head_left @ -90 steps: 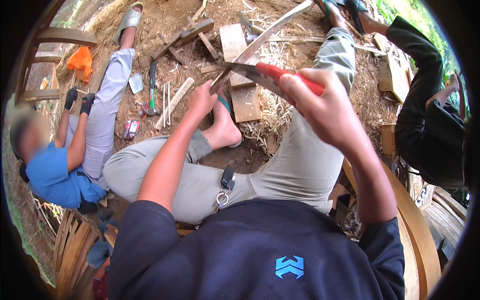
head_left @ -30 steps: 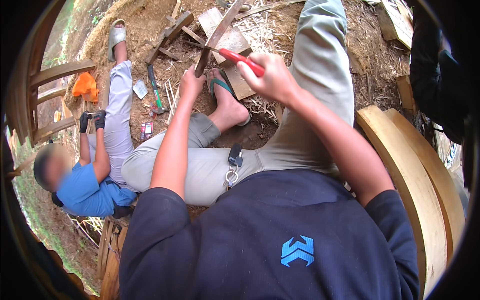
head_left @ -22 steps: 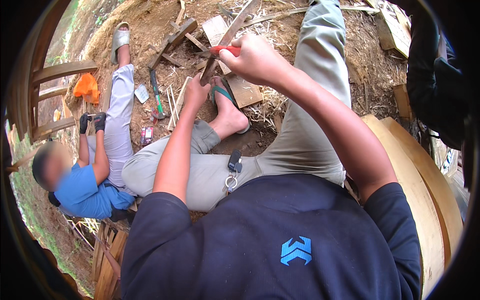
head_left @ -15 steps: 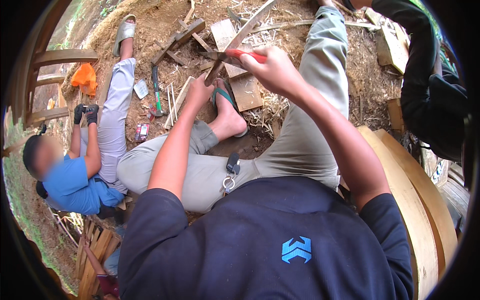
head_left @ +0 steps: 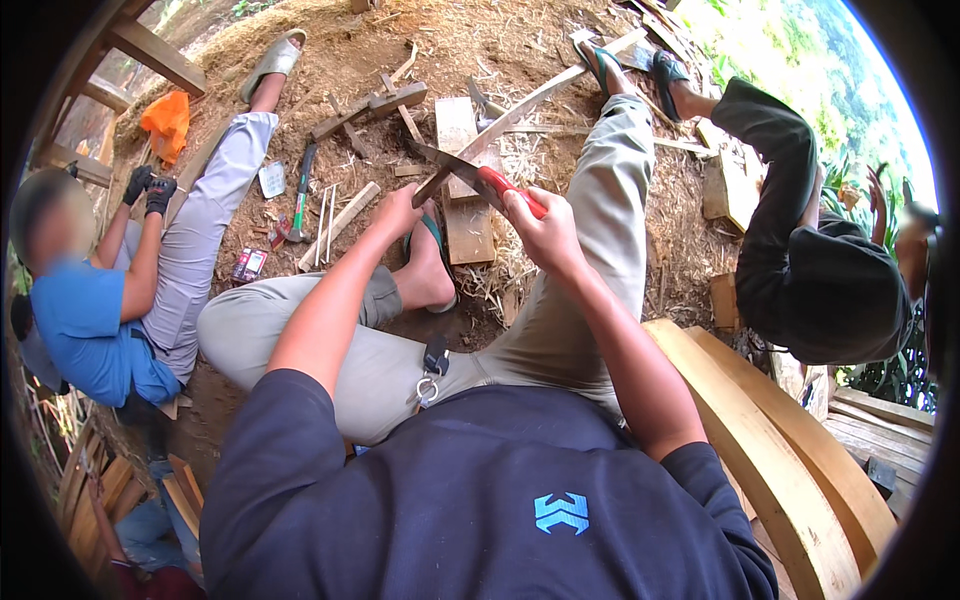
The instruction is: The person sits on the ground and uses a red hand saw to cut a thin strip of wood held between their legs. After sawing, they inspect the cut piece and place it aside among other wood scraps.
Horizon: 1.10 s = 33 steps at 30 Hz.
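My right hand (head_left: 545,228) is closed round the red handle of a tool (head_left: 522,197). Its dark flat blade (head_left: 440,157) points left and lies across a long wooden strip (head_left: 540,98); whether it is a saw or a knife does not show clearly. At the strip's near end my left hand (head_left: 396,216) grips the wood, above my sandalled left foot (head_left: 428,265). The strip slants away to the far right, its far end close to my other foot (head_left: 600,68). Beneath the blade lie pale boards (head_left: 468,225).
A hammer (head_left: 300,200) and thin sticks (head_left: 328,222) lie left of my foot. Another person in blue (head_left: 95,305) sits at the left, a person in dark clothes (head_left: 835,290) at the right. Curved planks (head_left: 770,450) rest by my right side. Shavings cover the ground.
My right hand has come nearer to me relative to the left, bringing the red-handled tool lower along the strip. The whole view has shifted, showing more of the person at the right.
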### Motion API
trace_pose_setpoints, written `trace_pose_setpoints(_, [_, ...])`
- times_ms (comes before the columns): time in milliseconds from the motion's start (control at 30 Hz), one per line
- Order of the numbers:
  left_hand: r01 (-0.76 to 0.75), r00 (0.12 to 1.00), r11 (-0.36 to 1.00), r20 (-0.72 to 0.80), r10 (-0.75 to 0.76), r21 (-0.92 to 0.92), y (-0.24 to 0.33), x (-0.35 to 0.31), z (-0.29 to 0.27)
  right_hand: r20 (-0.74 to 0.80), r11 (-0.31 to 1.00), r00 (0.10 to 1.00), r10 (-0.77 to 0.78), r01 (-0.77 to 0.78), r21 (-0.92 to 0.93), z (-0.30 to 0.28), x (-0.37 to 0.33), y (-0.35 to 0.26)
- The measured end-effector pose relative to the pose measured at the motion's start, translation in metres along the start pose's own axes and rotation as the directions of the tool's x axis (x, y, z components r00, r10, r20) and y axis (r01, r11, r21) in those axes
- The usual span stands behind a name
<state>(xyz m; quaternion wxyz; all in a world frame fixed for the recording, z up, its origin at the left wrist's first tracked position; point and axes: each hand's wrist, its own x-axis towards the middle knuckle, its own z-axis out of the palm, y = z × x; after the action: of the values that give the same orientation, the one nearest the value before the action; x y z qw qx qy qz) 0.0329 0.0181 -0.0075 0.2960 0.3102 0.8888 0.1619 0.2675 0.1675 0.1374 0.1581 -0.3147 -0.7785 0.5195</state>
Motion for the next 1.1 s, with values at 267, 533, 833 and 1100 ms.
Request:
trace_pose_setpoints(267, [-0.103, 0.984, 0.989, -0.131, 0.117, 0.111, 0.005, -0.02, 0.013, 0.152, 0.966, 0.988, 0.002, 0.037, -0.257, -0.007, 0.031, -0.078])
trace_pose_setpoints(533, [-0.054, 0.994, 0.991, -0.084, 0.064, 0.125, 0.004, -0.02, 0.007, 0.054, 0.855, 0.864, -0.5, 0.503, -0.125, -0.062, -0.001, -0.087])
trace_pose_setpoints(833, [-0.037, 0.992, 0.977, -0.112, 0.061, 0.208, 0.009, -0.017, 0.01, 0.047, 0.995, 0.994, -0.099, 0.098, 0.022, -0.083, -0.021, -0.048])
trace_pose_setpoints(1100, [-0.055, 0.989, 0.985, -0.126, 0.076, 0.162, 0.015, -0.02, 0.006, 0.029, 0.991, 0.998, 0.062, -0.065, 0.114, -0.061, -0.052, 0.003])
